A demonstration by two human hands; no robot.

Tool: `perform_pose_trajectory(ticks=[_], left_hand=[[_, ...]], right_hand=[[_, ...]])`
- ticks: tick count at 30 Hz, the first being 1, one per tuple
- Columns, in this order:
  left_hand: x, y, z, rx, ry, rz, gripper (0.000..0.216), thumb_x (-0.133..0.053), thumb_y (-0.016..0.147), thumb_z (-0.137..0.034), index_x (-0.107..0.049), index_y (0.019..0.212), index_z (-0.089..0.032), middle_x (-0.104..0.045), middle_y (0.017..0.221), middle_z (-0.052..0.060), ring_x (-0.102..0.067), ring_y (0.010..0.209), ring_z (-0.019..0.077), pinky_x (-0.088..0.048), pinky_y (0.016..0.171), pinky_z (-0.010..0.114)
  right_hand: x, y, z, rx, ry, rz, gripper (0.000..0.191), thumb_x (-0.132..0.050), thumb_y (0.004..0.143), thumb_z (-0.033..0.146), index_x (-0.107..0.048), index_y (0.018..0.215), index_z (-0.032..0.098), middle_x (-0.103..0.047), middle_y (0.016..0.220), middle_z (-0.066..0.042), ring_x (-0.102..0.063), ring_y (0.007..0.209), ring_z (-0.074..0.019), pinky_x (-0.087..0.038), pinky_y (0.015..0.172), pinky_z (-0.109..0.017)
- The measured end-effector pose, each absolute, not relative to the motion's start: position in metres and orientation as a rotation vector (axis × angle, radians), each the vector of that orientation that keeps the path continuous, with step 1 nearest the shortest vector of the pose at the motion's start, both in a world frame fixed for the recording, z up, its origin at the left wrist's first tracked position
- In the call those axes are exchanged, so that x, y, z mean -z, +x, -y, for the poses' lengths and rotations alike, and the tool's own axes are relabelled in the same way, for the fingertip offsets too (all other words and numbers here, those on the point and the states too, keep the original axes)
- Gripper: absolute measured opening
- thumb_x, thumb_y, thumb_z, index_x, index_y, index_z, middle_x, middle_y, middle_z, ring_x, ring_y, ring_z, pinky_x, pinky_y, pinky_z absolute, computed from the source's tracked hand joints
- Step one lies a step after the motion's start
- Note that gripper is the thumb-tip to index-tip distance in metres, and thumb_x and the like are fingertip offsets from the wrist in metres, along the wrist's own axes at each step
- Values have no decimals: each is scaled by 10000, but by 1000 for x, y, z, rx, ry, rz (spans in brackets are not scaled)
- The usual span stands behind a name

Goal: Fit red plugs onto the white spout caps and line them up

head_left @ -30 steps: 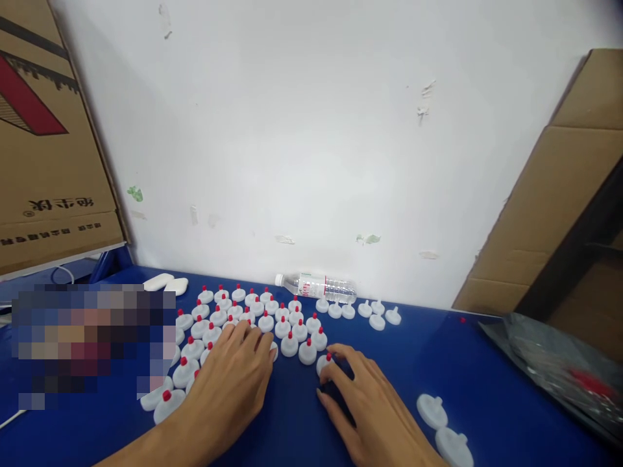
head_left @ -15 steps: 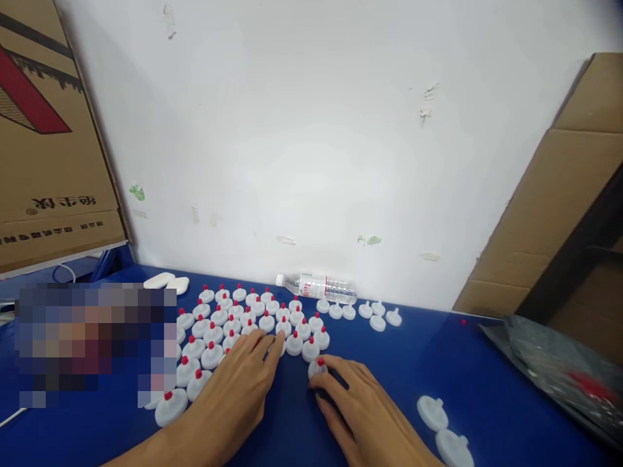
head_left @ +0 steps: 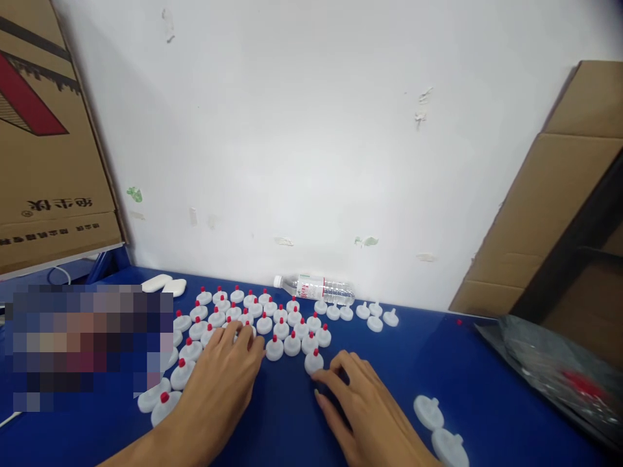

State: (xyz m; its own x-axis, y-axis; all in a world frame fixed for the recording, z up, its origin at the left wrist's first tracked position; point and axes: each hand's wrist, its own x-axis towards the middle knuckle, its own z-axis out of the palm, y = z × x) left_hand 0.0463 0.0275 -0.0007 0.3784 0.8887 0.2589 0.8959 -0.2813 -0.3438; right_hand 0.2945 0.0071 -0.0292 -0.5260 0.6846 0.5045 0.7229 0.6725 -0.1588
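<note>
Several round white plastic caps with red tips [head_left: 292, 344] stand grouped on the blue table. My left hand [head_left: 228, 370] is over the front of this group, fingers bent down among the caps. The back of the hand hides its fingertips and whatever lies beneath them. My right hand [head_left: 357, 395] rests to the right, thumb and index finger apart with nothing between them. Its index fingertip is at the lower edge of a red-tipped white cap [head_left: 314, 363], the nearest one to it.
A clear plastic bottle [head_left: 324, 288] lies along the wall. White caps without red tips [head_left: 374, 323] sit beside it, and two larger-looking ones [head_left: 428, 412] lie right. A grey plastic bag [head_left: 549, 370], cardboard boxes [head_left: 516, 240] and white oval pieces [head_left: 174, 287] flank the table [head_left: 287, 415].
My left hand has moved left, away from a red-tipped cap that now shows fully. The right fingers have drawn back from around their cap, which stands upright.
</note>
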Motion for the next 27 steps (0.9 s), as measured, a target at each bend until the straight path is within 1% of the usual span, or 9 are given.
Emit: perform_pose_trajectory(ticks=[3,6,9,11,14,17,19,22,27], left_hand=[[0,47,-25,11,-2195,1531,242,-576,971,-61,-802,1035,-119,-752,1036,187,-691,1027,388,-561,909,569],[2,48,-24,-7,-2199,1565,220,-588,997,-135,-802,1041,-114,-758,1017,196,-688,1021,394,-549,898,556],[5,48,-27,-64,-2224,1585,212,-601,977,-107,-800,1047,-126,-770,1009,189,-699,1016,383,-530,901,533],[6,47,-28,-99,-2250,1587,219,-625,943,-71,-794,1066,-134,-777,1032,182,-709,1021,373,-514,919,518],[5,45,-27,-95,-2273,1566,265,-637,900,-27,-782,1082,-155,-781,1045,161,-715,1020,347,-489,938,481],[5,45,-25,-61,-2274,1544,280,-627,877,0,-771,1039,-177,-780,1017,135,-714,1008,319,-470,947,449],[6,44,-25,-39,-2279,1539,258,-634,878,-18,-762,1033,-181,-776,1026,133,-710,1021,317,-463,968,451],[8,44,-25,-12,-2290,1538,221,-639,892,-56,-750,1036,-180,-773,1024,134,-708,1025,317,-462,991,462],[8,46,-25,-104,-2262,1490,357,-591,857,33,-747,1119,-154,-776,1069,149,-715,1023,329,-505,946,481]], right_hand=[[30,296,-8,199,-1094,2355,332,-616,966,153,-611,1288,232,-643,1038,-70,-691,928,-269,-617,839,-473],[26,298,-12,296,-1142,2355,260,-576,985,157,-652,1223,230,-646,1019,-74,-682,912,-266,-598,839,-477],[18,306,-17,563,-1338,2292,210,-580,985,204,-701,1156,219,-677,1065,-121,-690,959,-321,-573,845,-526],[15,317,-18,758,-1605,2211,227,-602,994,295,-724,1165,210,-697,1089,-166,-707,934,-364,-571,781,-528],[16,339,-17,786,-2015,2122,285,-553,1037,401,-751,1099,205,-712,966,-175,-727,734,-323,-543,626,-418],[21,357,-14,618,-2192,2146,275,-537,1042,358,-748,1099,191,-715,883,-160,-733,644,-274,-497,553,-321],[26,362,-12,534,-2185,2208,257,-569,1007,285,-726,1181,180,-732,941,-166,-746,651,-250,-490,546,-287],[37,358,-12,521,-2037,2300,364,-604,932,164,-676,1288,191,-740,1079,-166,-764,693,-220,-498,552,-250],[54,330,-17,859,-1457,2429,461,-581,837,40,-666,1259,205,-749,992,-126,-755,714,-258,-585,556,-307]])
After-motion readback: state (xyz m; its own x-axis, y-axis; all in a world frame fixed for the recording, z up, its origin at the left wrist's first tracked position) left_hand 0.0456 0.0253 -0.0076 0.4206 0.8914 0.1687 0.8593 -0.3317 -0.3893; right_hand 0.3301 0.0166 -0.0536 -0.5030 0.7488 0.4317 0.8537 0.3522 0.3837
